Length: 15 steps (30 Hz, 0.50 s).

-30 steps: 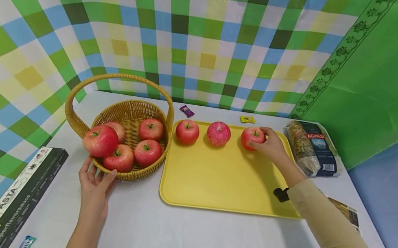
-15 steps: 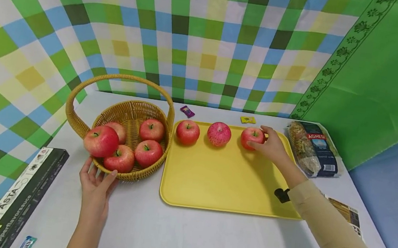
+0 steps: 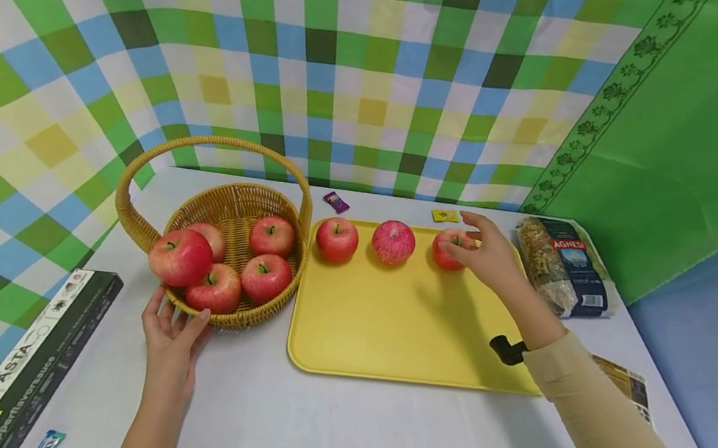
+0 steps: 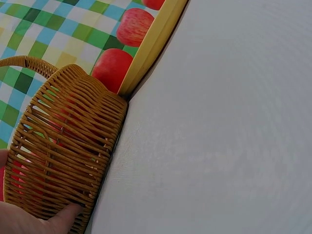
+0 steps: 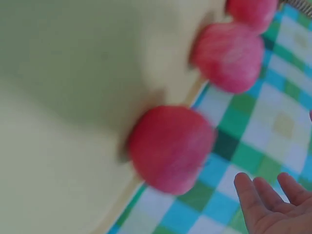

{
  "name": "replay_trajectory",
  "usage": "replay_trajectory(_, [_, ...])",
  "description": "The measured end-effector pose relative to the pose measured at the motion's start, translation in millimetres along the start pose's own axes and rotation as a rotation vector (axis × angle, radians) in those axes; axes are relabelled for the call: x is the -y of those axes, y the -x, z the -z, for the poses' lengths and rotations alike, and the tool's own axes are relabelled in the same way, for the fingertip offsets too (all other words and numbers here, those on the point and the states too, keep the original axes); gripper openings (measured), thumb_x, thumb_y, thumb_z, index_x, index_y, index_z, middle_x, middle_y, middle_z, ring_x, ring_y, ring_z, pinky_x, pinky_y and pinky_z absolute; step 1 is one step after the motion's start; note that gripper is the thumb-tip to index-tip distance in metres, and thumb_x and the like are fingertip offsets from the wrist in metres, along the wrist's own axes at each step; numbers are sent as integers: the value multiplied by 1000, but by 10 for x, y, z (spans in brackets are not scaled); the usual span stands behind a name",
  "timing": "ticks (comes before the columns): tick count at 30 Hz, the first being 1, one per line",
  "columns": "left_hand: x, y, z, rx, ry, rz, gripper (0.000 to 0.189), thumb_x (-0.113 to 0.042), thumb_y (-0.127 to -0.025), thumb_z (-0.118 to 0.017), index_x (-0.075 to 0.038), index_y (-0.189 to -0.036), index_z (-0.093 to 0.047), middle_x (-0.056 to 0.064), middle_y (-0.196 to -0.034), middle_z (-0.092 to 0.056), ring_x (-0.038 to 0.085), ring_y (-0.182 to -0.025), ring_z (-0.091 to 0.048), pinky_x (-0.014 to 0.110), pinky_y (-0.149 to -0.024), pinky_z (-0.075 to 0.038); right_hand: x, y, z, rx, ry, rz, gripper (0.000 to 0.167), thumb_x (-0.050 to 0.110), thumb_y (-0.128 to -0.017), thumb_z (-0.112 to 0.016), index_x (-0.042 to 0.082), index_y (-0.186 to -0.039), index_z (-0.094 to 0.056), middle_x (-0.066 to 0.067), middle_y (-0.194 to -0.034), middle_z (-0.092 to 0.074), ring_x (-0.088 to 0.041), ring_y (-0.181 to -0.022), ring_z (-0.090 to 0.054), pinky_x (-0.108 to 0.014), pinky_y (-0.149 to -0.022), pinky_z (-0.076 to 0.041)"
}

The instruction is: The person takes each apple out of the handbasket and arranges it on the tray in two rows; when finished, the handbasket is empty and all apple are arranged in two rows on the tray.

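The wicker basket point(image 3: 269, 308) stands at the left with several red apples in it; one apple point(image 3: 181, 257) sits high against its left rim. My left hand point(image 3: 171, 339) rests on the basket's near outer side, thumb point(image 4: 68, 215) against the weave and fingers spread. On the yellow tray point(image 3: 380, 330), three apples line the far edge: a left apple point(image 3: 336, 240), a middle apple point(image 3: 393, 243) and a right apple point(image 3: 446, 252). My right hand point(image 3: 491, 257) is just above and right of that right apple. In the right wrist view its fingers point(image 5: 261, 197) are extended, apart from the apple.
A bag of pasta point(image 3: 563, 266) lies right of the tray. Behind the tray are a purple candy point(image 3: 336, 202) and a yellow candy point(image 3: 445, 216). A long pasta box point(image 3: 30, 364) lies at the left, and a checked cloth point(image 3: 376, 71) hangs behind.
My right hand has let go of the right apple and lifted slightly away from it. That apple stays on the tray. My left hand and the basket have not moved.
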<state>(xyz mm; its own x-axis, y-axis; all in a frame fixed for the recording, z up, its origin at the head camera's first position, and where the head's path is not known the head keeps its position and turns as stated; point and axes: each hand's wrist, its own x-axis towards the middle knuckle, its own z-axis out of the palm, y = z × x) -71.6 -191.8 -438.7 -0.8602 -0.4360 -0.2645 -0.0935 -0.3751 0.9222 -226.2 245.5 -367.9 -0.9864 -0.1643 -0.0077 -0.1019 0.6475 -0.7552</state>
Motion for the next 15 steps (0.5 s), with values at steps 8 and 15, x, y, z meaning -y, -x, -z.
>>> replay_trajectory(8, [8, 8, 10, -2, -8, -3, 85, -14, -90, -68, -38, -148, -11, -4, -159, -10, 21, -142, -23, 31, -99, -44, 360, 74, -451, 22, -107, 130, 76, 32, -83, -77, 12, -147, -39, -12, -148, -39, -38, -125, -46, -49, -97, -48])
replay_trajectory(15, [12, 9, -1, 3, -10, -12, 84, -12, -91, -67, -38, -148, -12, -3, -159, -12, 22, -142, -23, 32, -99, -45, 699, 142, -809, 68, -156, 228, 74, 32, -82, -79, 13, -144, -44, -9, -143, -45, -34, -124, -48, -49, -96, -48])
